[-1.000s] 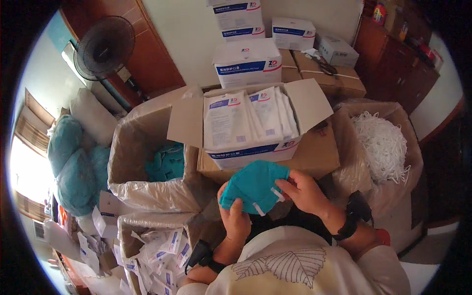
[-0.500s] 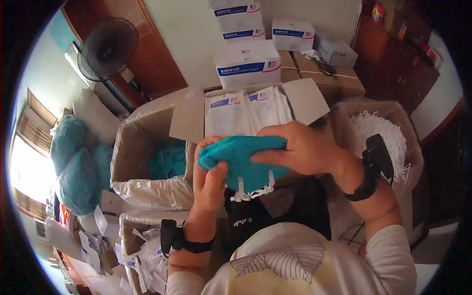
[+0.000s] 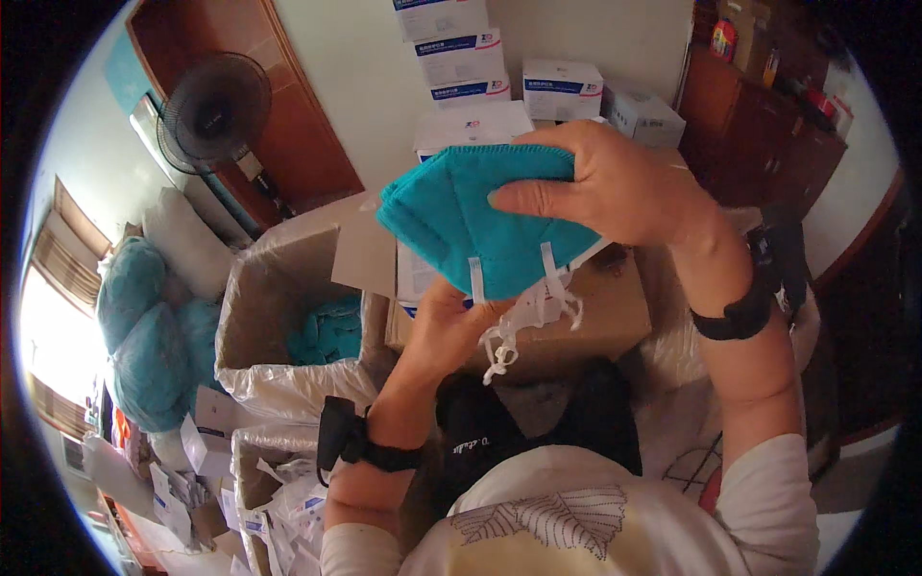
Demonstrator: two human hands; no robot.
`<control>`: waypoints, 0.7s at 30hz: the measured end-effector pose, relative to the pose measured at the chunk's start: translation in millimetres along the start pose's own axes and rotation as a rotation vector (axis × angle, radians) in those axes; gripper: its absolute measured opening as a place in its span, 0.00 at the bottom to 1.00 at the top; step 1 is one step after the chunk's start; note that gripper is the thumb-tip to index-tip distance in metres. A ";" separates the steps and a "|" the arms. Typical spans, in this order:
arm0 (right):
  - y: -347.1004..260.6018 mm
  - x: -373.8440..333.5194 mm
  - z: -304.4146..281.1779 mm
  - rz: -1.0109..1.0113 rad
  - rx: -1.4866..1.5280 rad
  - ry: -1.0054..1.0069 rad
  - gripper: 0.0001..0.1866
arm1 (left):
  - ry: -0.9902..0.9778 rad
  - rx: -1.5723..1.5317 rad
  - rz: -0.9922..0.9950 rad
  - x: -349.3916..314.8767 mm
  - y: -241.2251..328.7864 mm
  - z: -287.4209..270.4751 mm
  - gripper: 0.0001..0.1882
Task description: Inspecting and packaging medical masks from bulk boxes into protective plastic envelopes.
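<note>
Since half a second ago both hands have lifted the mask (image 3: 485,221) higher and closer to the camera, so it now covers the open box of packets it hung over before, and the left hand has slipped from its side to underneath.

In the head view, the mask is a folded teal one, held up in front of the stacked white boxes (image 3: 461,48). Its long axis runs roughly left to right, tilted a little, with the pointed folded end toward the upper left and the wider end under the right hand. Stitched seams run along its edges, two white strap tabs show near the lower edge, and white straps (image 3: 523,322) dangle below in a loose tangle.

The right hand (image 3: 615,182) is closed on the mask's upper right part, thumb across the front and fingers behind. The left hand (image 3: 447,326) reaches up from below, its fingers hidden behind the lower edge; whether it grips cannot be told.

A bag-lined carton (image 3: 288,326) at lower left holds more teal masks.
</note>
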State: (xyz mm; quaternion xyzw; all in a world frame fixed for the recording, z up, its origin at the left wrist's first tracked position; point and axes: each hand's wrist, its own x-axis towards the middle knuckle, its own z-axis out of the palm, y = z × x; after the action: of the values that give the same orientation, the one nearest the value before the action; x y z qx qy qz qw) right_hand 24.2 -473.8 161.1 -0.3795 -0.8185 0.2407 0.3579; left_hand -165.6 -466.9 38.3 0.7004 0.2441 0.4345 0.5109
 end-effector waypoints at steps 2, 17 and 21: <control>0.2 0.1 -3.8 -0.025 0.023 0.037 0.17 | 0.011 -0.069 -0.039 -1.1 -4.7 -2.8 0.15; 3.2 -29.4 -39.2 0.044 0.050 0.260 0.16 | 0.302 -0.128 -0.121 -26.8 -3.9 -55.7 0.10; 15.1 -32.4 -37.7 0.093 0.047 0.245 0.17 | 0.304 -0.379 0.060 -23.9 2.3 -53.1 0.11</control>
State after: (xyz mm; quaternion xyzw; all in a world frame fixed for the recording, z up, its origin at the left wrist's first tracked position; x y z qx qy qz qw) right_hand 74.7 -485.9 161.6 -0.4350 -0.7443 0.2278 0.4526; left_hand -223.4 -459.7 37.1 0.5256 0.2110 0.5880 0.5775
